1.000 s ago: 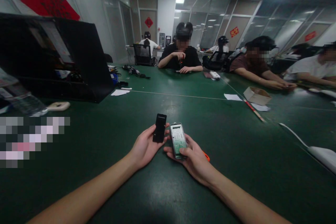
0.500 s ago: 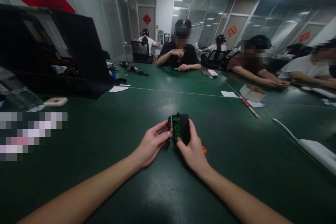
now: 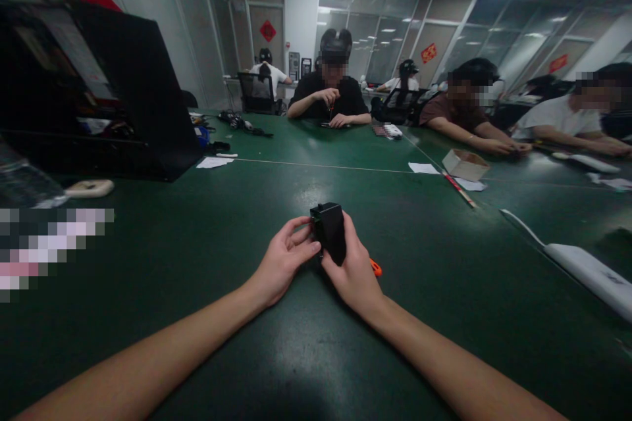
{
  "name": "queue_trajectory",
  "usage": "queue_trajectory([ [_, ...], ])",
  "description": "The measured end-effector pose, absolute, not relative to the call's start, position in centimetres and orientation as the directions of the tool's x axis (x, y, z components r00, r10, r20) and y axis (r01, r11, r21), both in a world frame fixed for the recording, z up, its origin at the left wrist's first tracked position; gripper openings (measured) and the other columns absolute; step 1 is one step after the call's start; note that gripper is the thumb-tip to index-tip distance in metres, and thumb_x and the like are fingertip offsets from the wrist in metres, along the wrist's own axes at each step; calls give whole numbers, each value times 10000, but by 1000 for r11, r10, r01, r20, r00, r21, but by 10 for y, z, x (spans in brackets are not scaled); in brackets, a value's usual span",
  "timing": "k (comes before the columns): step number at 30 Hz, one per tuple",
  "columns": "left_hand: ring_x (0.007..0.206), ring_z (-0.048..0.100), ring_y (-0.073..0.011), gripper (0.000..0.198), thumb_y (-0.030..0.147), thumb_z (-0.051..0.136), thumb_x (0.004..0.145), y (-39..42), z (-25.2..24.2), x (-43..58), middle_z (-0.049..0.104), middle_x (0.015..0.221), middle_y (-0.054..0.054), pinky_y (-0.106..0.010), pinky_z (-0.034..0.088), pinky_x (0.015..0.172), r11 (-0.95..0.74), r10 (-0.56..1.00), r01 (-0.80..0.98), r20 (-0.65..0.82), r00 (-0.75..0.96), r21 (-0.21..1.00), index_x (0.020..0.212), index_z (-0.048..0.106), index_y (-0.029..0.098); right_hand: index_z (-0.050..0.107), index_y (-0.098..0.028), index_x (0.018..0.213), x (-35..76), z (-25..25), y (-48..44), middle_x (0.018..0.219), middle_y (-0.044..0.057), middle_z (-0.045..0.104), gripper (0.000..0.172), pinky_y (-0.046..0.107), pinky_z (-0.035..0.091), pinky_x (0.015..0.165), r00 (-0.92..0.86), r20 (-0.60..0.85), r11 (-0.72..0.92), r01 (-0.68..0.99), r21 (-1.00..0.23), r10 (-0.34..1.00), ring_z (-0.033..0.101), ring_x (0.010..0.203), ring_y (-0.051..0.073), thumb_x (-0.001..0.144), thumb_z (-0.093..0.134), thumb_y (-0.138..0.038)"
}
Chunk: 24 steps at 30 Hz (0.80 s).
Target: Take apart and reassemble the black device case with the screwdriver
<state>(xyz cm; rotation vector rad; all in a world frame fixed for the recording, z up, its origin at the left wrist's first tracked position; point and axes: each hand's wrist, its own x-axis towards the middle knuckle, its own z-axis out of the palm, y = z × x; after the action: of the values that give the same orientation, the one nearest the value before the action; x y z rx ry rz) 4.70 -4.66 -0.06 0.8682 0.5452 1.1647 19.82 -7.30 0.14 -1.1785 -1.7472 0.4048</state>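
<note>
Both my hands meet over the green table [image 3: 197, 256] around a small black device [image 3: 330, 229] held upright. My right hand [image 3: 353, 273] wraps it from the right and behind. My left hand [image 3: 284, 260] pinches its left edge with thumb and fingertips. The circuit board and separate cover seen before are hidden inside the black shape. An orange tool tip [image 3: 376, 268] pokes out from under my right hand on the table.
A black open case [image 3: 123, 92] stands at the left with a beige object [image 3: 89, 188] before it. A white flat device [image 3: 587, 270] lies at the right. A cardboard box [image 3: 464, 164], paper sheets and a red stick lie further back. Several people sit at the far side.
A second ago my left hand held a black cover and my right hand an open board side by side. The two parts have been brought together into one black piece.
</note>
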Motion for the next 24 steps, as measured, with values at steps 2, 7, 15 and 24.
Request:
queue_trajectory([
  [2,1154,651,-249,506,128,813,694,-47,-2,48,684,1250,-113,-365,464,1028,109,949,-556,80,305,824,1139,582,193,237,-201,1515,200,-1,-73,1415,162,500,698,479,424,1084,-98,544,499,556,-665,833,515,1291,287,887,540,-157],
  [7,1116,676,-251,528,153,816,697,-46,-5,48,694,1235,-114,-378,479,1015,87,957,-530,77,279,843,1154,556,201,121,-205,1554,204,-4,-70,1529,177,370,782,519,329,1164,-192,551,534,624,-570,812,363,1430,292,887,522,-132],
  [15,1086,688,-244,532,158,814,703,-44,-7,48,704,1214,-110,-367,491,990,84,960,-531,75,271,843,1155,537,203,52,-208,1567,214,-6,-64,1575,171,292,873,514,305,1182,-319,540,606,601,-520,779,296,1466,293,851,544,-114],
  [24,1026,702,-266,556,188,832,688,-41,-4,48,731,1126,-129,-416,505,958,98,957,-508,59,284,856,1162,541,178,92,-221,1561,214,-2,-66,1569,164,313,944,514,302,1185,-340,510,600,599,-530,790,297,1464,305,828,686,-262],
])
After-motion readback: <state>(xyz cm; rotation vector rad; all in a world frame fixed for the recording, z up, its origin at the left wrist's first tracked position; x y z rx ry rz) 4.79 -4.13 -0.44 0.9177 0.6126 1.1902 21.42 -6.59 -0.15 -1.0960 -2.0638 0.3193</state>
